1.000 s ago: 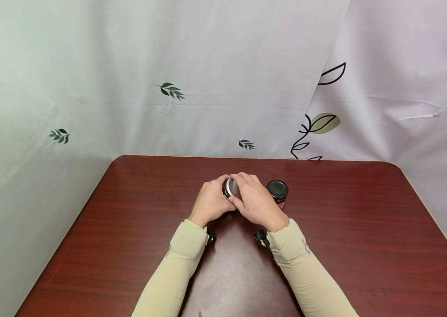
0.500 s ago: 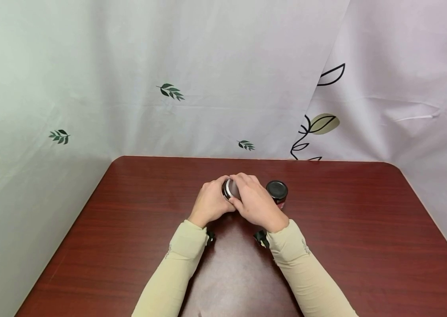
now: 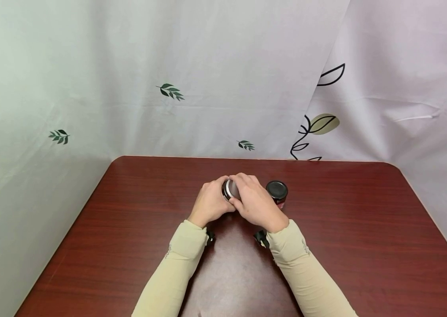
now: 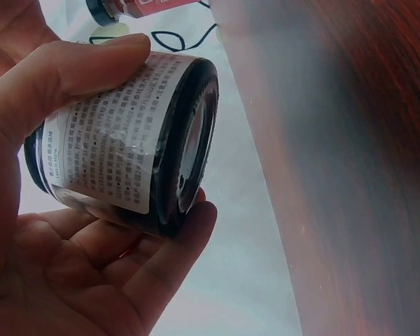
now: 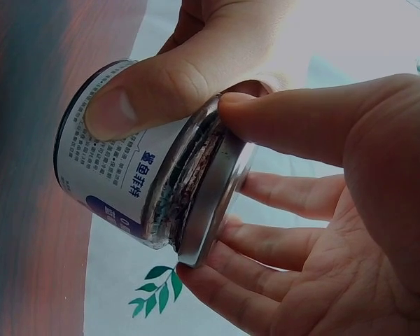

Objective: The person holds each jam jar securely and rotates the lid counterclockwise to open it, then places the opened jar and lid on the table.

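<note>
A glass jar [image 4: 115, 140] with a white printed label and dark contents is held tilted above the table. My left hand [image 3: 212, 201] grips its body, thumb over the label and fingers beneath. My right hand [image 3: 256, 200] holds the silvery lid [image 5: 213, 203] by its rim, thumb on one side and fingertips on the other. The lid sits on the jar mouth; whether it is loose cannot be told. From the head view, both hands cover most of the jar. Just beyond my right wrist, a second jar [image 3: 277, 190] with a black lid stands upright.
Brown wood-grain table [image 3: 350, 237] surrounds the hands, its rounded far edge meeting a pale curtain [image 3: 207, 57] printed with leaves. A black strap [image 3: 262, 238] shows under the right wrist. The second jar's reddish label [image 4: 164, 5] appears at the left wrist view's top.
</note>
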A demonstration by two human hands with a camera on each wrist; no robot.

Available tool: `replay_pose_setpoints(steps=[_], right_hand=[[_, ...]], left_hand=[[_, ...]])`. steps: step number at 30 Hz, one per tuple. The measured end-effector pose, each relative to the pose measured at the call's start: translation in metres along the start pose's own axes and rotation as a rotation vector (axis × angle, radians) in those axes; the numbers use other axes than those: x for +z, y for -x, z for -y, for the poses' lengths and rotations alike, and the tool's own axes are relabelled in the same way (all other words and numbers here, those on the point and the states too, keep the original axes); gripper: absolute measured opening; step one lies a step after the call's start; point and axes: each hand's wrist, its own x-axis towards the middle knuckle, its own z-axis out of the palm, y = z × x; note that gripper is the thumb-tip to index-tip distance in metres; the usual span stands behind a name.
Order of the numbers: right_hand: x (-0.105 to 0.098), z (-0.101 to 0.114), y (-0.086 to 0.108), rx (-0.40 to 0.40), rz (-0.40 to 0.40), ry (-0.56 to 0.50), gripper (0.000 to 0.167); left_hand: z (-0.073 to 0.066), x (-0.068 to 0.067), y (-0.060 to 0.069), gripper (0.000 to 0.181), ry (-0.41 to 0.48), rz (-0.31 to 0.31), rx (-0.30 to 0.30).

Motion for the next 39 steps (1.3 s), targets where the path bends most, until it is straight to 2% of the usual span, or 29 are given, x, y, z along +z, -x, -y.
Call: replay_pose_setpoints(steps=[39], right_hand=[[-0.002, -0.0001, 0.0006, 0.0, 0.042, -0.004, 0.052]], left_hand=[[-0.0008, -0.0006, 0.0013, 0.073, 0.015, 0.016, -0.014]])
